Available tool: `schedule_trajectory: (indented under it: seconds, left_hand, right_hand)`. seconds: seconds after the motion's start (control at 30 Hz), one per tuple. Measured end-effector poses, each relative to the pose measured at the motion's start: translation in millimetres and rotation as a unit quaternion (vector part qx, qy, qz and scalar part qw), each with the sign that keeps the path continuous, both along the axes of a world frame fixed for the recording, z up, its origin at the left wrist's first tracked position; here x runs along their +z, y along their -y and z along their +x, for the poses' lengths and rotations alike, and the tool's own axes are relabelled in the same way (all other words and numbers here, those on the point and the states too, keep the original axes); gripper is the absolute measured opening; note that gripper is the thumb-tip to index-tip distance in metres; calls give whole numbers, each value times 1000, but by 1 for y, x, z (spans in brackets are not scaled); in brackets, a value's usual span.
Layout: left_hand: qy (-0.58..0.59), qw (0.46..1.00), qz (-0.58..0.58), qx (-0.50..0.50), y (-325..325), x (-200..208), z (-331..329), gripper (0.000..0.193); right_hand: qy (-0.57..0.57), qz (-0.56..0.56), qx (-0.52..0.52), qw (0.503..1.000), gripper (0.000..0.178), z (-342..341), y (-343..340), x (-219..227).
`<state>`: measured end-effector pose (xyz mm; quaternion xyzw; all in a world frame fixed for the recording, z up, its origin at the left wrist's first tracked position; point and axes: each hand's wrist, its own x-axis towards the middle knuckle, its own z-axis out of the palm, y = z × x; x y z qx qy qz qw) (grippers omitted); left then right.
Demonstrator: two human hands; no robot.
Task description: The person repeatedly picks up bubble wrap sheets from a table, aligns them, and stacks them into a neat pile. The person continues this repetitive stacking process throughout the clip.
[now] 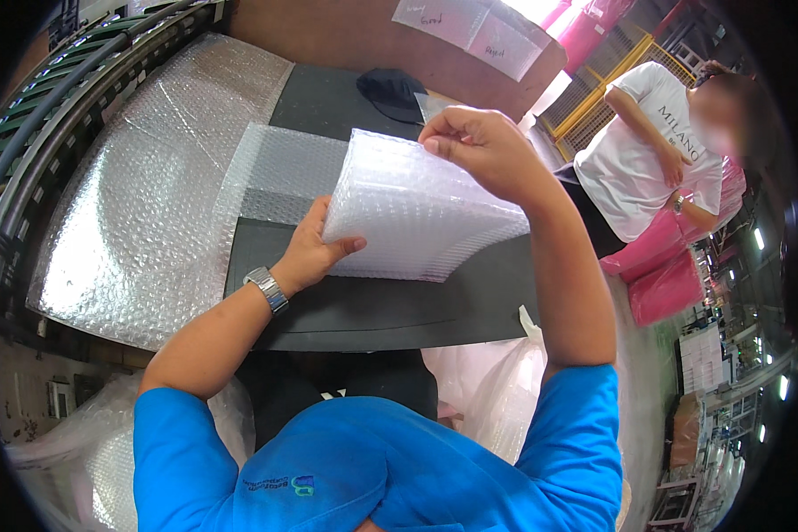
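Note:
A thick stack of clear bubble-wrap sheets or bags (412,208) is held up, tilted, over the dark table top. My left hand (310,248) grips its left side, thumb across the front and the fingers mostly hidden behind. At the upper right edge, my right hand (488,151) has thumb and fingertips pinched together on the top layer. How many layers are in the stack, I cannot tell. Just behind it, a flat bubble-wrap piece (279,168) lies partly over a wide bubble-wrap sheet (151,177) on the left.
Dark matting (355,319) covers the table. A black cap (390,93) lies near the back board (328,40). Green-slatted conveyor rails (80,58) run along the left. A person in a white shirt (647,133) stands at the right beside pink rolls (669,288). Plastic bags (488,381) hang below the front edge.

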<state>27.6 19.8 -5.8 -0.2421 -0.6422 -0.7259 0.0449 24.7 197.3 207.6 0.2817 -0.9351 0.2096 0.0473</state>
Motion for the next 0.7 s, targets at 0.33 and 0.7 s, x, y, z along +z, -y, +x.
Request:
schedule_trajectory:
  seconds: [0.33, 0.7]
  left_hand:
    - [-8, 1000, 13, -25, -1, -2, -2, 60]
    - [27, 999, 14, -16, 2, 9, 3, 56]
  right_hand:
    - [47, -269, -83, 959, 24, -26, -2, 4]
    - [72, -345, -50, 934, 24, -27, -4, 3]
